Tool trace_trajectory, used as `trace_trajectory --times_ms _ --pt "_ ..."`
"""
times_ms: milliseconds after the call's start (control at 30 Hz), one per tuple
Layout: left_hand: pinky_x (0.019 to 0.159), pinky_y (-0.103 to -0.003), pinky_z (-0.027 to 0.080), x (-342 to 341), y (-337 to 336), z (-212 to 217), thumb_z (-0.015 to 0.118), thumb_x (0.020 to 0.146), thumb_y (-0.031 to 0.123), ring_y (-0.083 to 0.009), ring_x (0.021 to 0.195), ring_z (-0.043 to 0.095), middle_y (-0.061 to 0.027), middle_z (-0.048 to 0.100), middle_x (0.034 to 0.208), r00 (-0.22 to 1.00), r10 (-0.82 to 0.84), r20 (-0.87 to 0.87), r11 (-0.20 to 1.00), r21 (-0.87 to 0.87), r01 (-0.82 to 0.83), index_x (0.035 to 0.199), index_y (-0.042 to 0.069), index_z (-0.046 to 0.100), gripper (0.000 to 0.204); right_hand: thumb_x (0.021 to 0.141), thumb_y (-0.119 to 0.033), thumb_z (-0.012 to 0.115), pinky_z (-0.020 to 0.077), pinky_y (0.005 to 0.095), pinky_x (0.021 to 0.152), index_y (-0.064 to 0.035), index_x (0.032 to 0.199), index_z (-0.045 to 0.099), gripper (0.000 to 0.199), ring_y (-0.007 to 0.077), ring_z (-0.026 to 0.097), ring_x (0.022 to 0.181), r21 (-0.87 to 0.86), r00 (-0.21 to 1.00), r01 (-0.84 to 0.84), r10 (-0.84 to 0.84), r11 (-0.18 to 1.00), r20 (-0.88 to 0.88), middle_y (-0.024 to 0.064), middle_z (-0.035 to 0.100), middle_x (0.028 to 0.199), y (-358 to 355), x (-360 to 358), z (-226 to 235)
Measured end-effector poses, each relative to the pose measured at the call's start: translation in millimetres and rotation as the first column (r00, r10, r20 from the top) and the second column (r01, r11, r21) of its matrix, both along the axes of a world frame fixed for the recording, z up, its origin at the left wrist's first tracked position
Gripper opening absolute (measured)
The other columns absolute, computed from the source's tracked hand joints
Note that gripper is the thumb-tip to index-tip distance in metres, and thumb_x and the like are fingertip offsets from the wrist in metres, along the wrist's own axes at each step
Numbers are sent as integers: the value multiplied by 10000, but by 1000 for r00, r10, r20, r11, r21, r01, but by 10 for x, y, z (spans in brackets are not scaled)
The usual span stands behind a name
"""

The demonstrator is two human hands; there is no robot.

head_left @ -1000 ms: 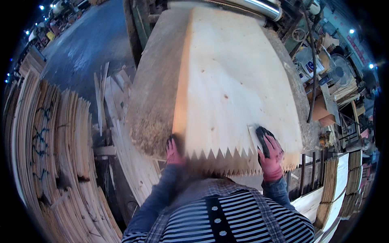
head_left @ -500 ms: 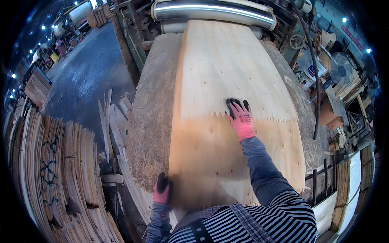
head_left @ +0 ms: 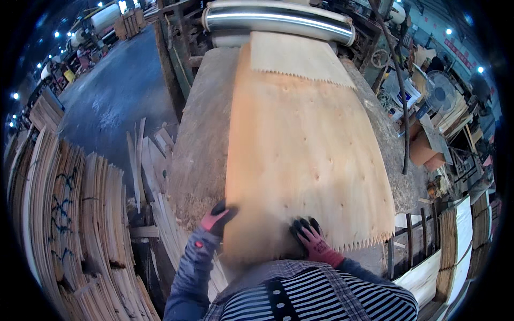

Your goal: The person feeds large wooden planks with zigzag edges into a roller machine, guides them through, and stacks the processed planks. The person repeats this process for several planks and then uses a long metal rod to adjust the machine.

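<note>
Veneer sheet (head_left: pixel 305 155) is laid flat on the rough worktable (head_left: pixel 201 155), long axis running straight away from the person toward the steel roller (head_left: pixel 278 18) at the far end. Far edge is seen close under the roller, on top of a second sheet w/ zigzag edge (head_left: pixel 297 56); near edge, also saw-toothed at its right part, is just in front of the body. Sheet lies forward of both hands, so both are at the near end, approx. equally close.

Left hand (head_left: pixel 217 218), in red/black glove, is curled over the sheet's left near edge, fingers closed on it as far as can be told; thumb side is hidden. Right hand (head_left: pixel 310 239), same glove, is spread flat, fingers open, pressed on the top face near the toothed edge; nothing is grasped by it. Stacks of veneer strips (head_left: pixel 80 224) are stood to the left, well apart.
</note>
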State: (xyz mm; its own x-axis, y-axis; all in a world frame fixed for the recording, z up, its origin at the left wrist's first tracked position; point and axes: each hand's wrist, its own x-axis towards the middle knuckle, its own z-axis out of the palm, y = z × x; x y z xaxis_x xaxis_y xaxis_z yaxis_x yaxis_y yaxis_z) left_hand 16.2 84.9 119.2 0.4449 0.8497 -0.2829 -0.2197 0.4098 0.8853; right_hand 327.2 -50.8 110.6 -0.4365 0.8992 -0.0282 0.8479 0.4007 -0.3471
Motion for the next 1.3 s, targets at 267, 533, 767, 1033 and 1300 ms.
trace_trajectory --times_ms 267,533,767,1033,1300 --pt "795 -259 391 825 -233 1328 516 817 190 -150 920 495 -98 537 1012 994 74 82 926 365 -99 1107 -71 442 398 585 -343 662 295 504 897 6 1154 374 726 443 343 1080 255 938 290 -221 922 -266 257 343 1197 -625 31 158" --pt "931 -313 314 336 -192 229 343 861 310 -238 1121 395 -170 403 1218 883 167 438 983 -6 -183 1216 -51 327 506 684 -291 572 364 464 844 17 1072 459 509 392 459 979 505 875 479 -345 718 -339 206 477 1070 -509 44 654" --pt "937 -400 302 295 -547 -772 579 688 365 -348 1170 290 -194 349 1248 456 405 -792 839 521 159 1265 86 288 704 589 -153 626 392 407 828 -16 1033 511 479 325 495 940 523 898 440 -342 730 -277 156 515 1028 506 150 1025" --pt "934 -419 293 311 -367 -574 598 643 475 -368 1130 332 -224 290 1270 313 222 -923 963 258 76 1290 44 206 871 689 -259 563 371 372 844 -112 1091 496 433 252 495 974 563 934 354 -317 746 -167 82 519 1067 2129 499 521" --pt "971 -397 254 399 -334 -461 594 577 599 -357 1173 288 -231 229 1300 235 180 -955 976 203 76 1299 27 167 1015 746 -261 542 270 375 956 -114 1181 419 476 253 375 1118 578 839 450 -545 681 -11 110 430 1184 3104 454 207"
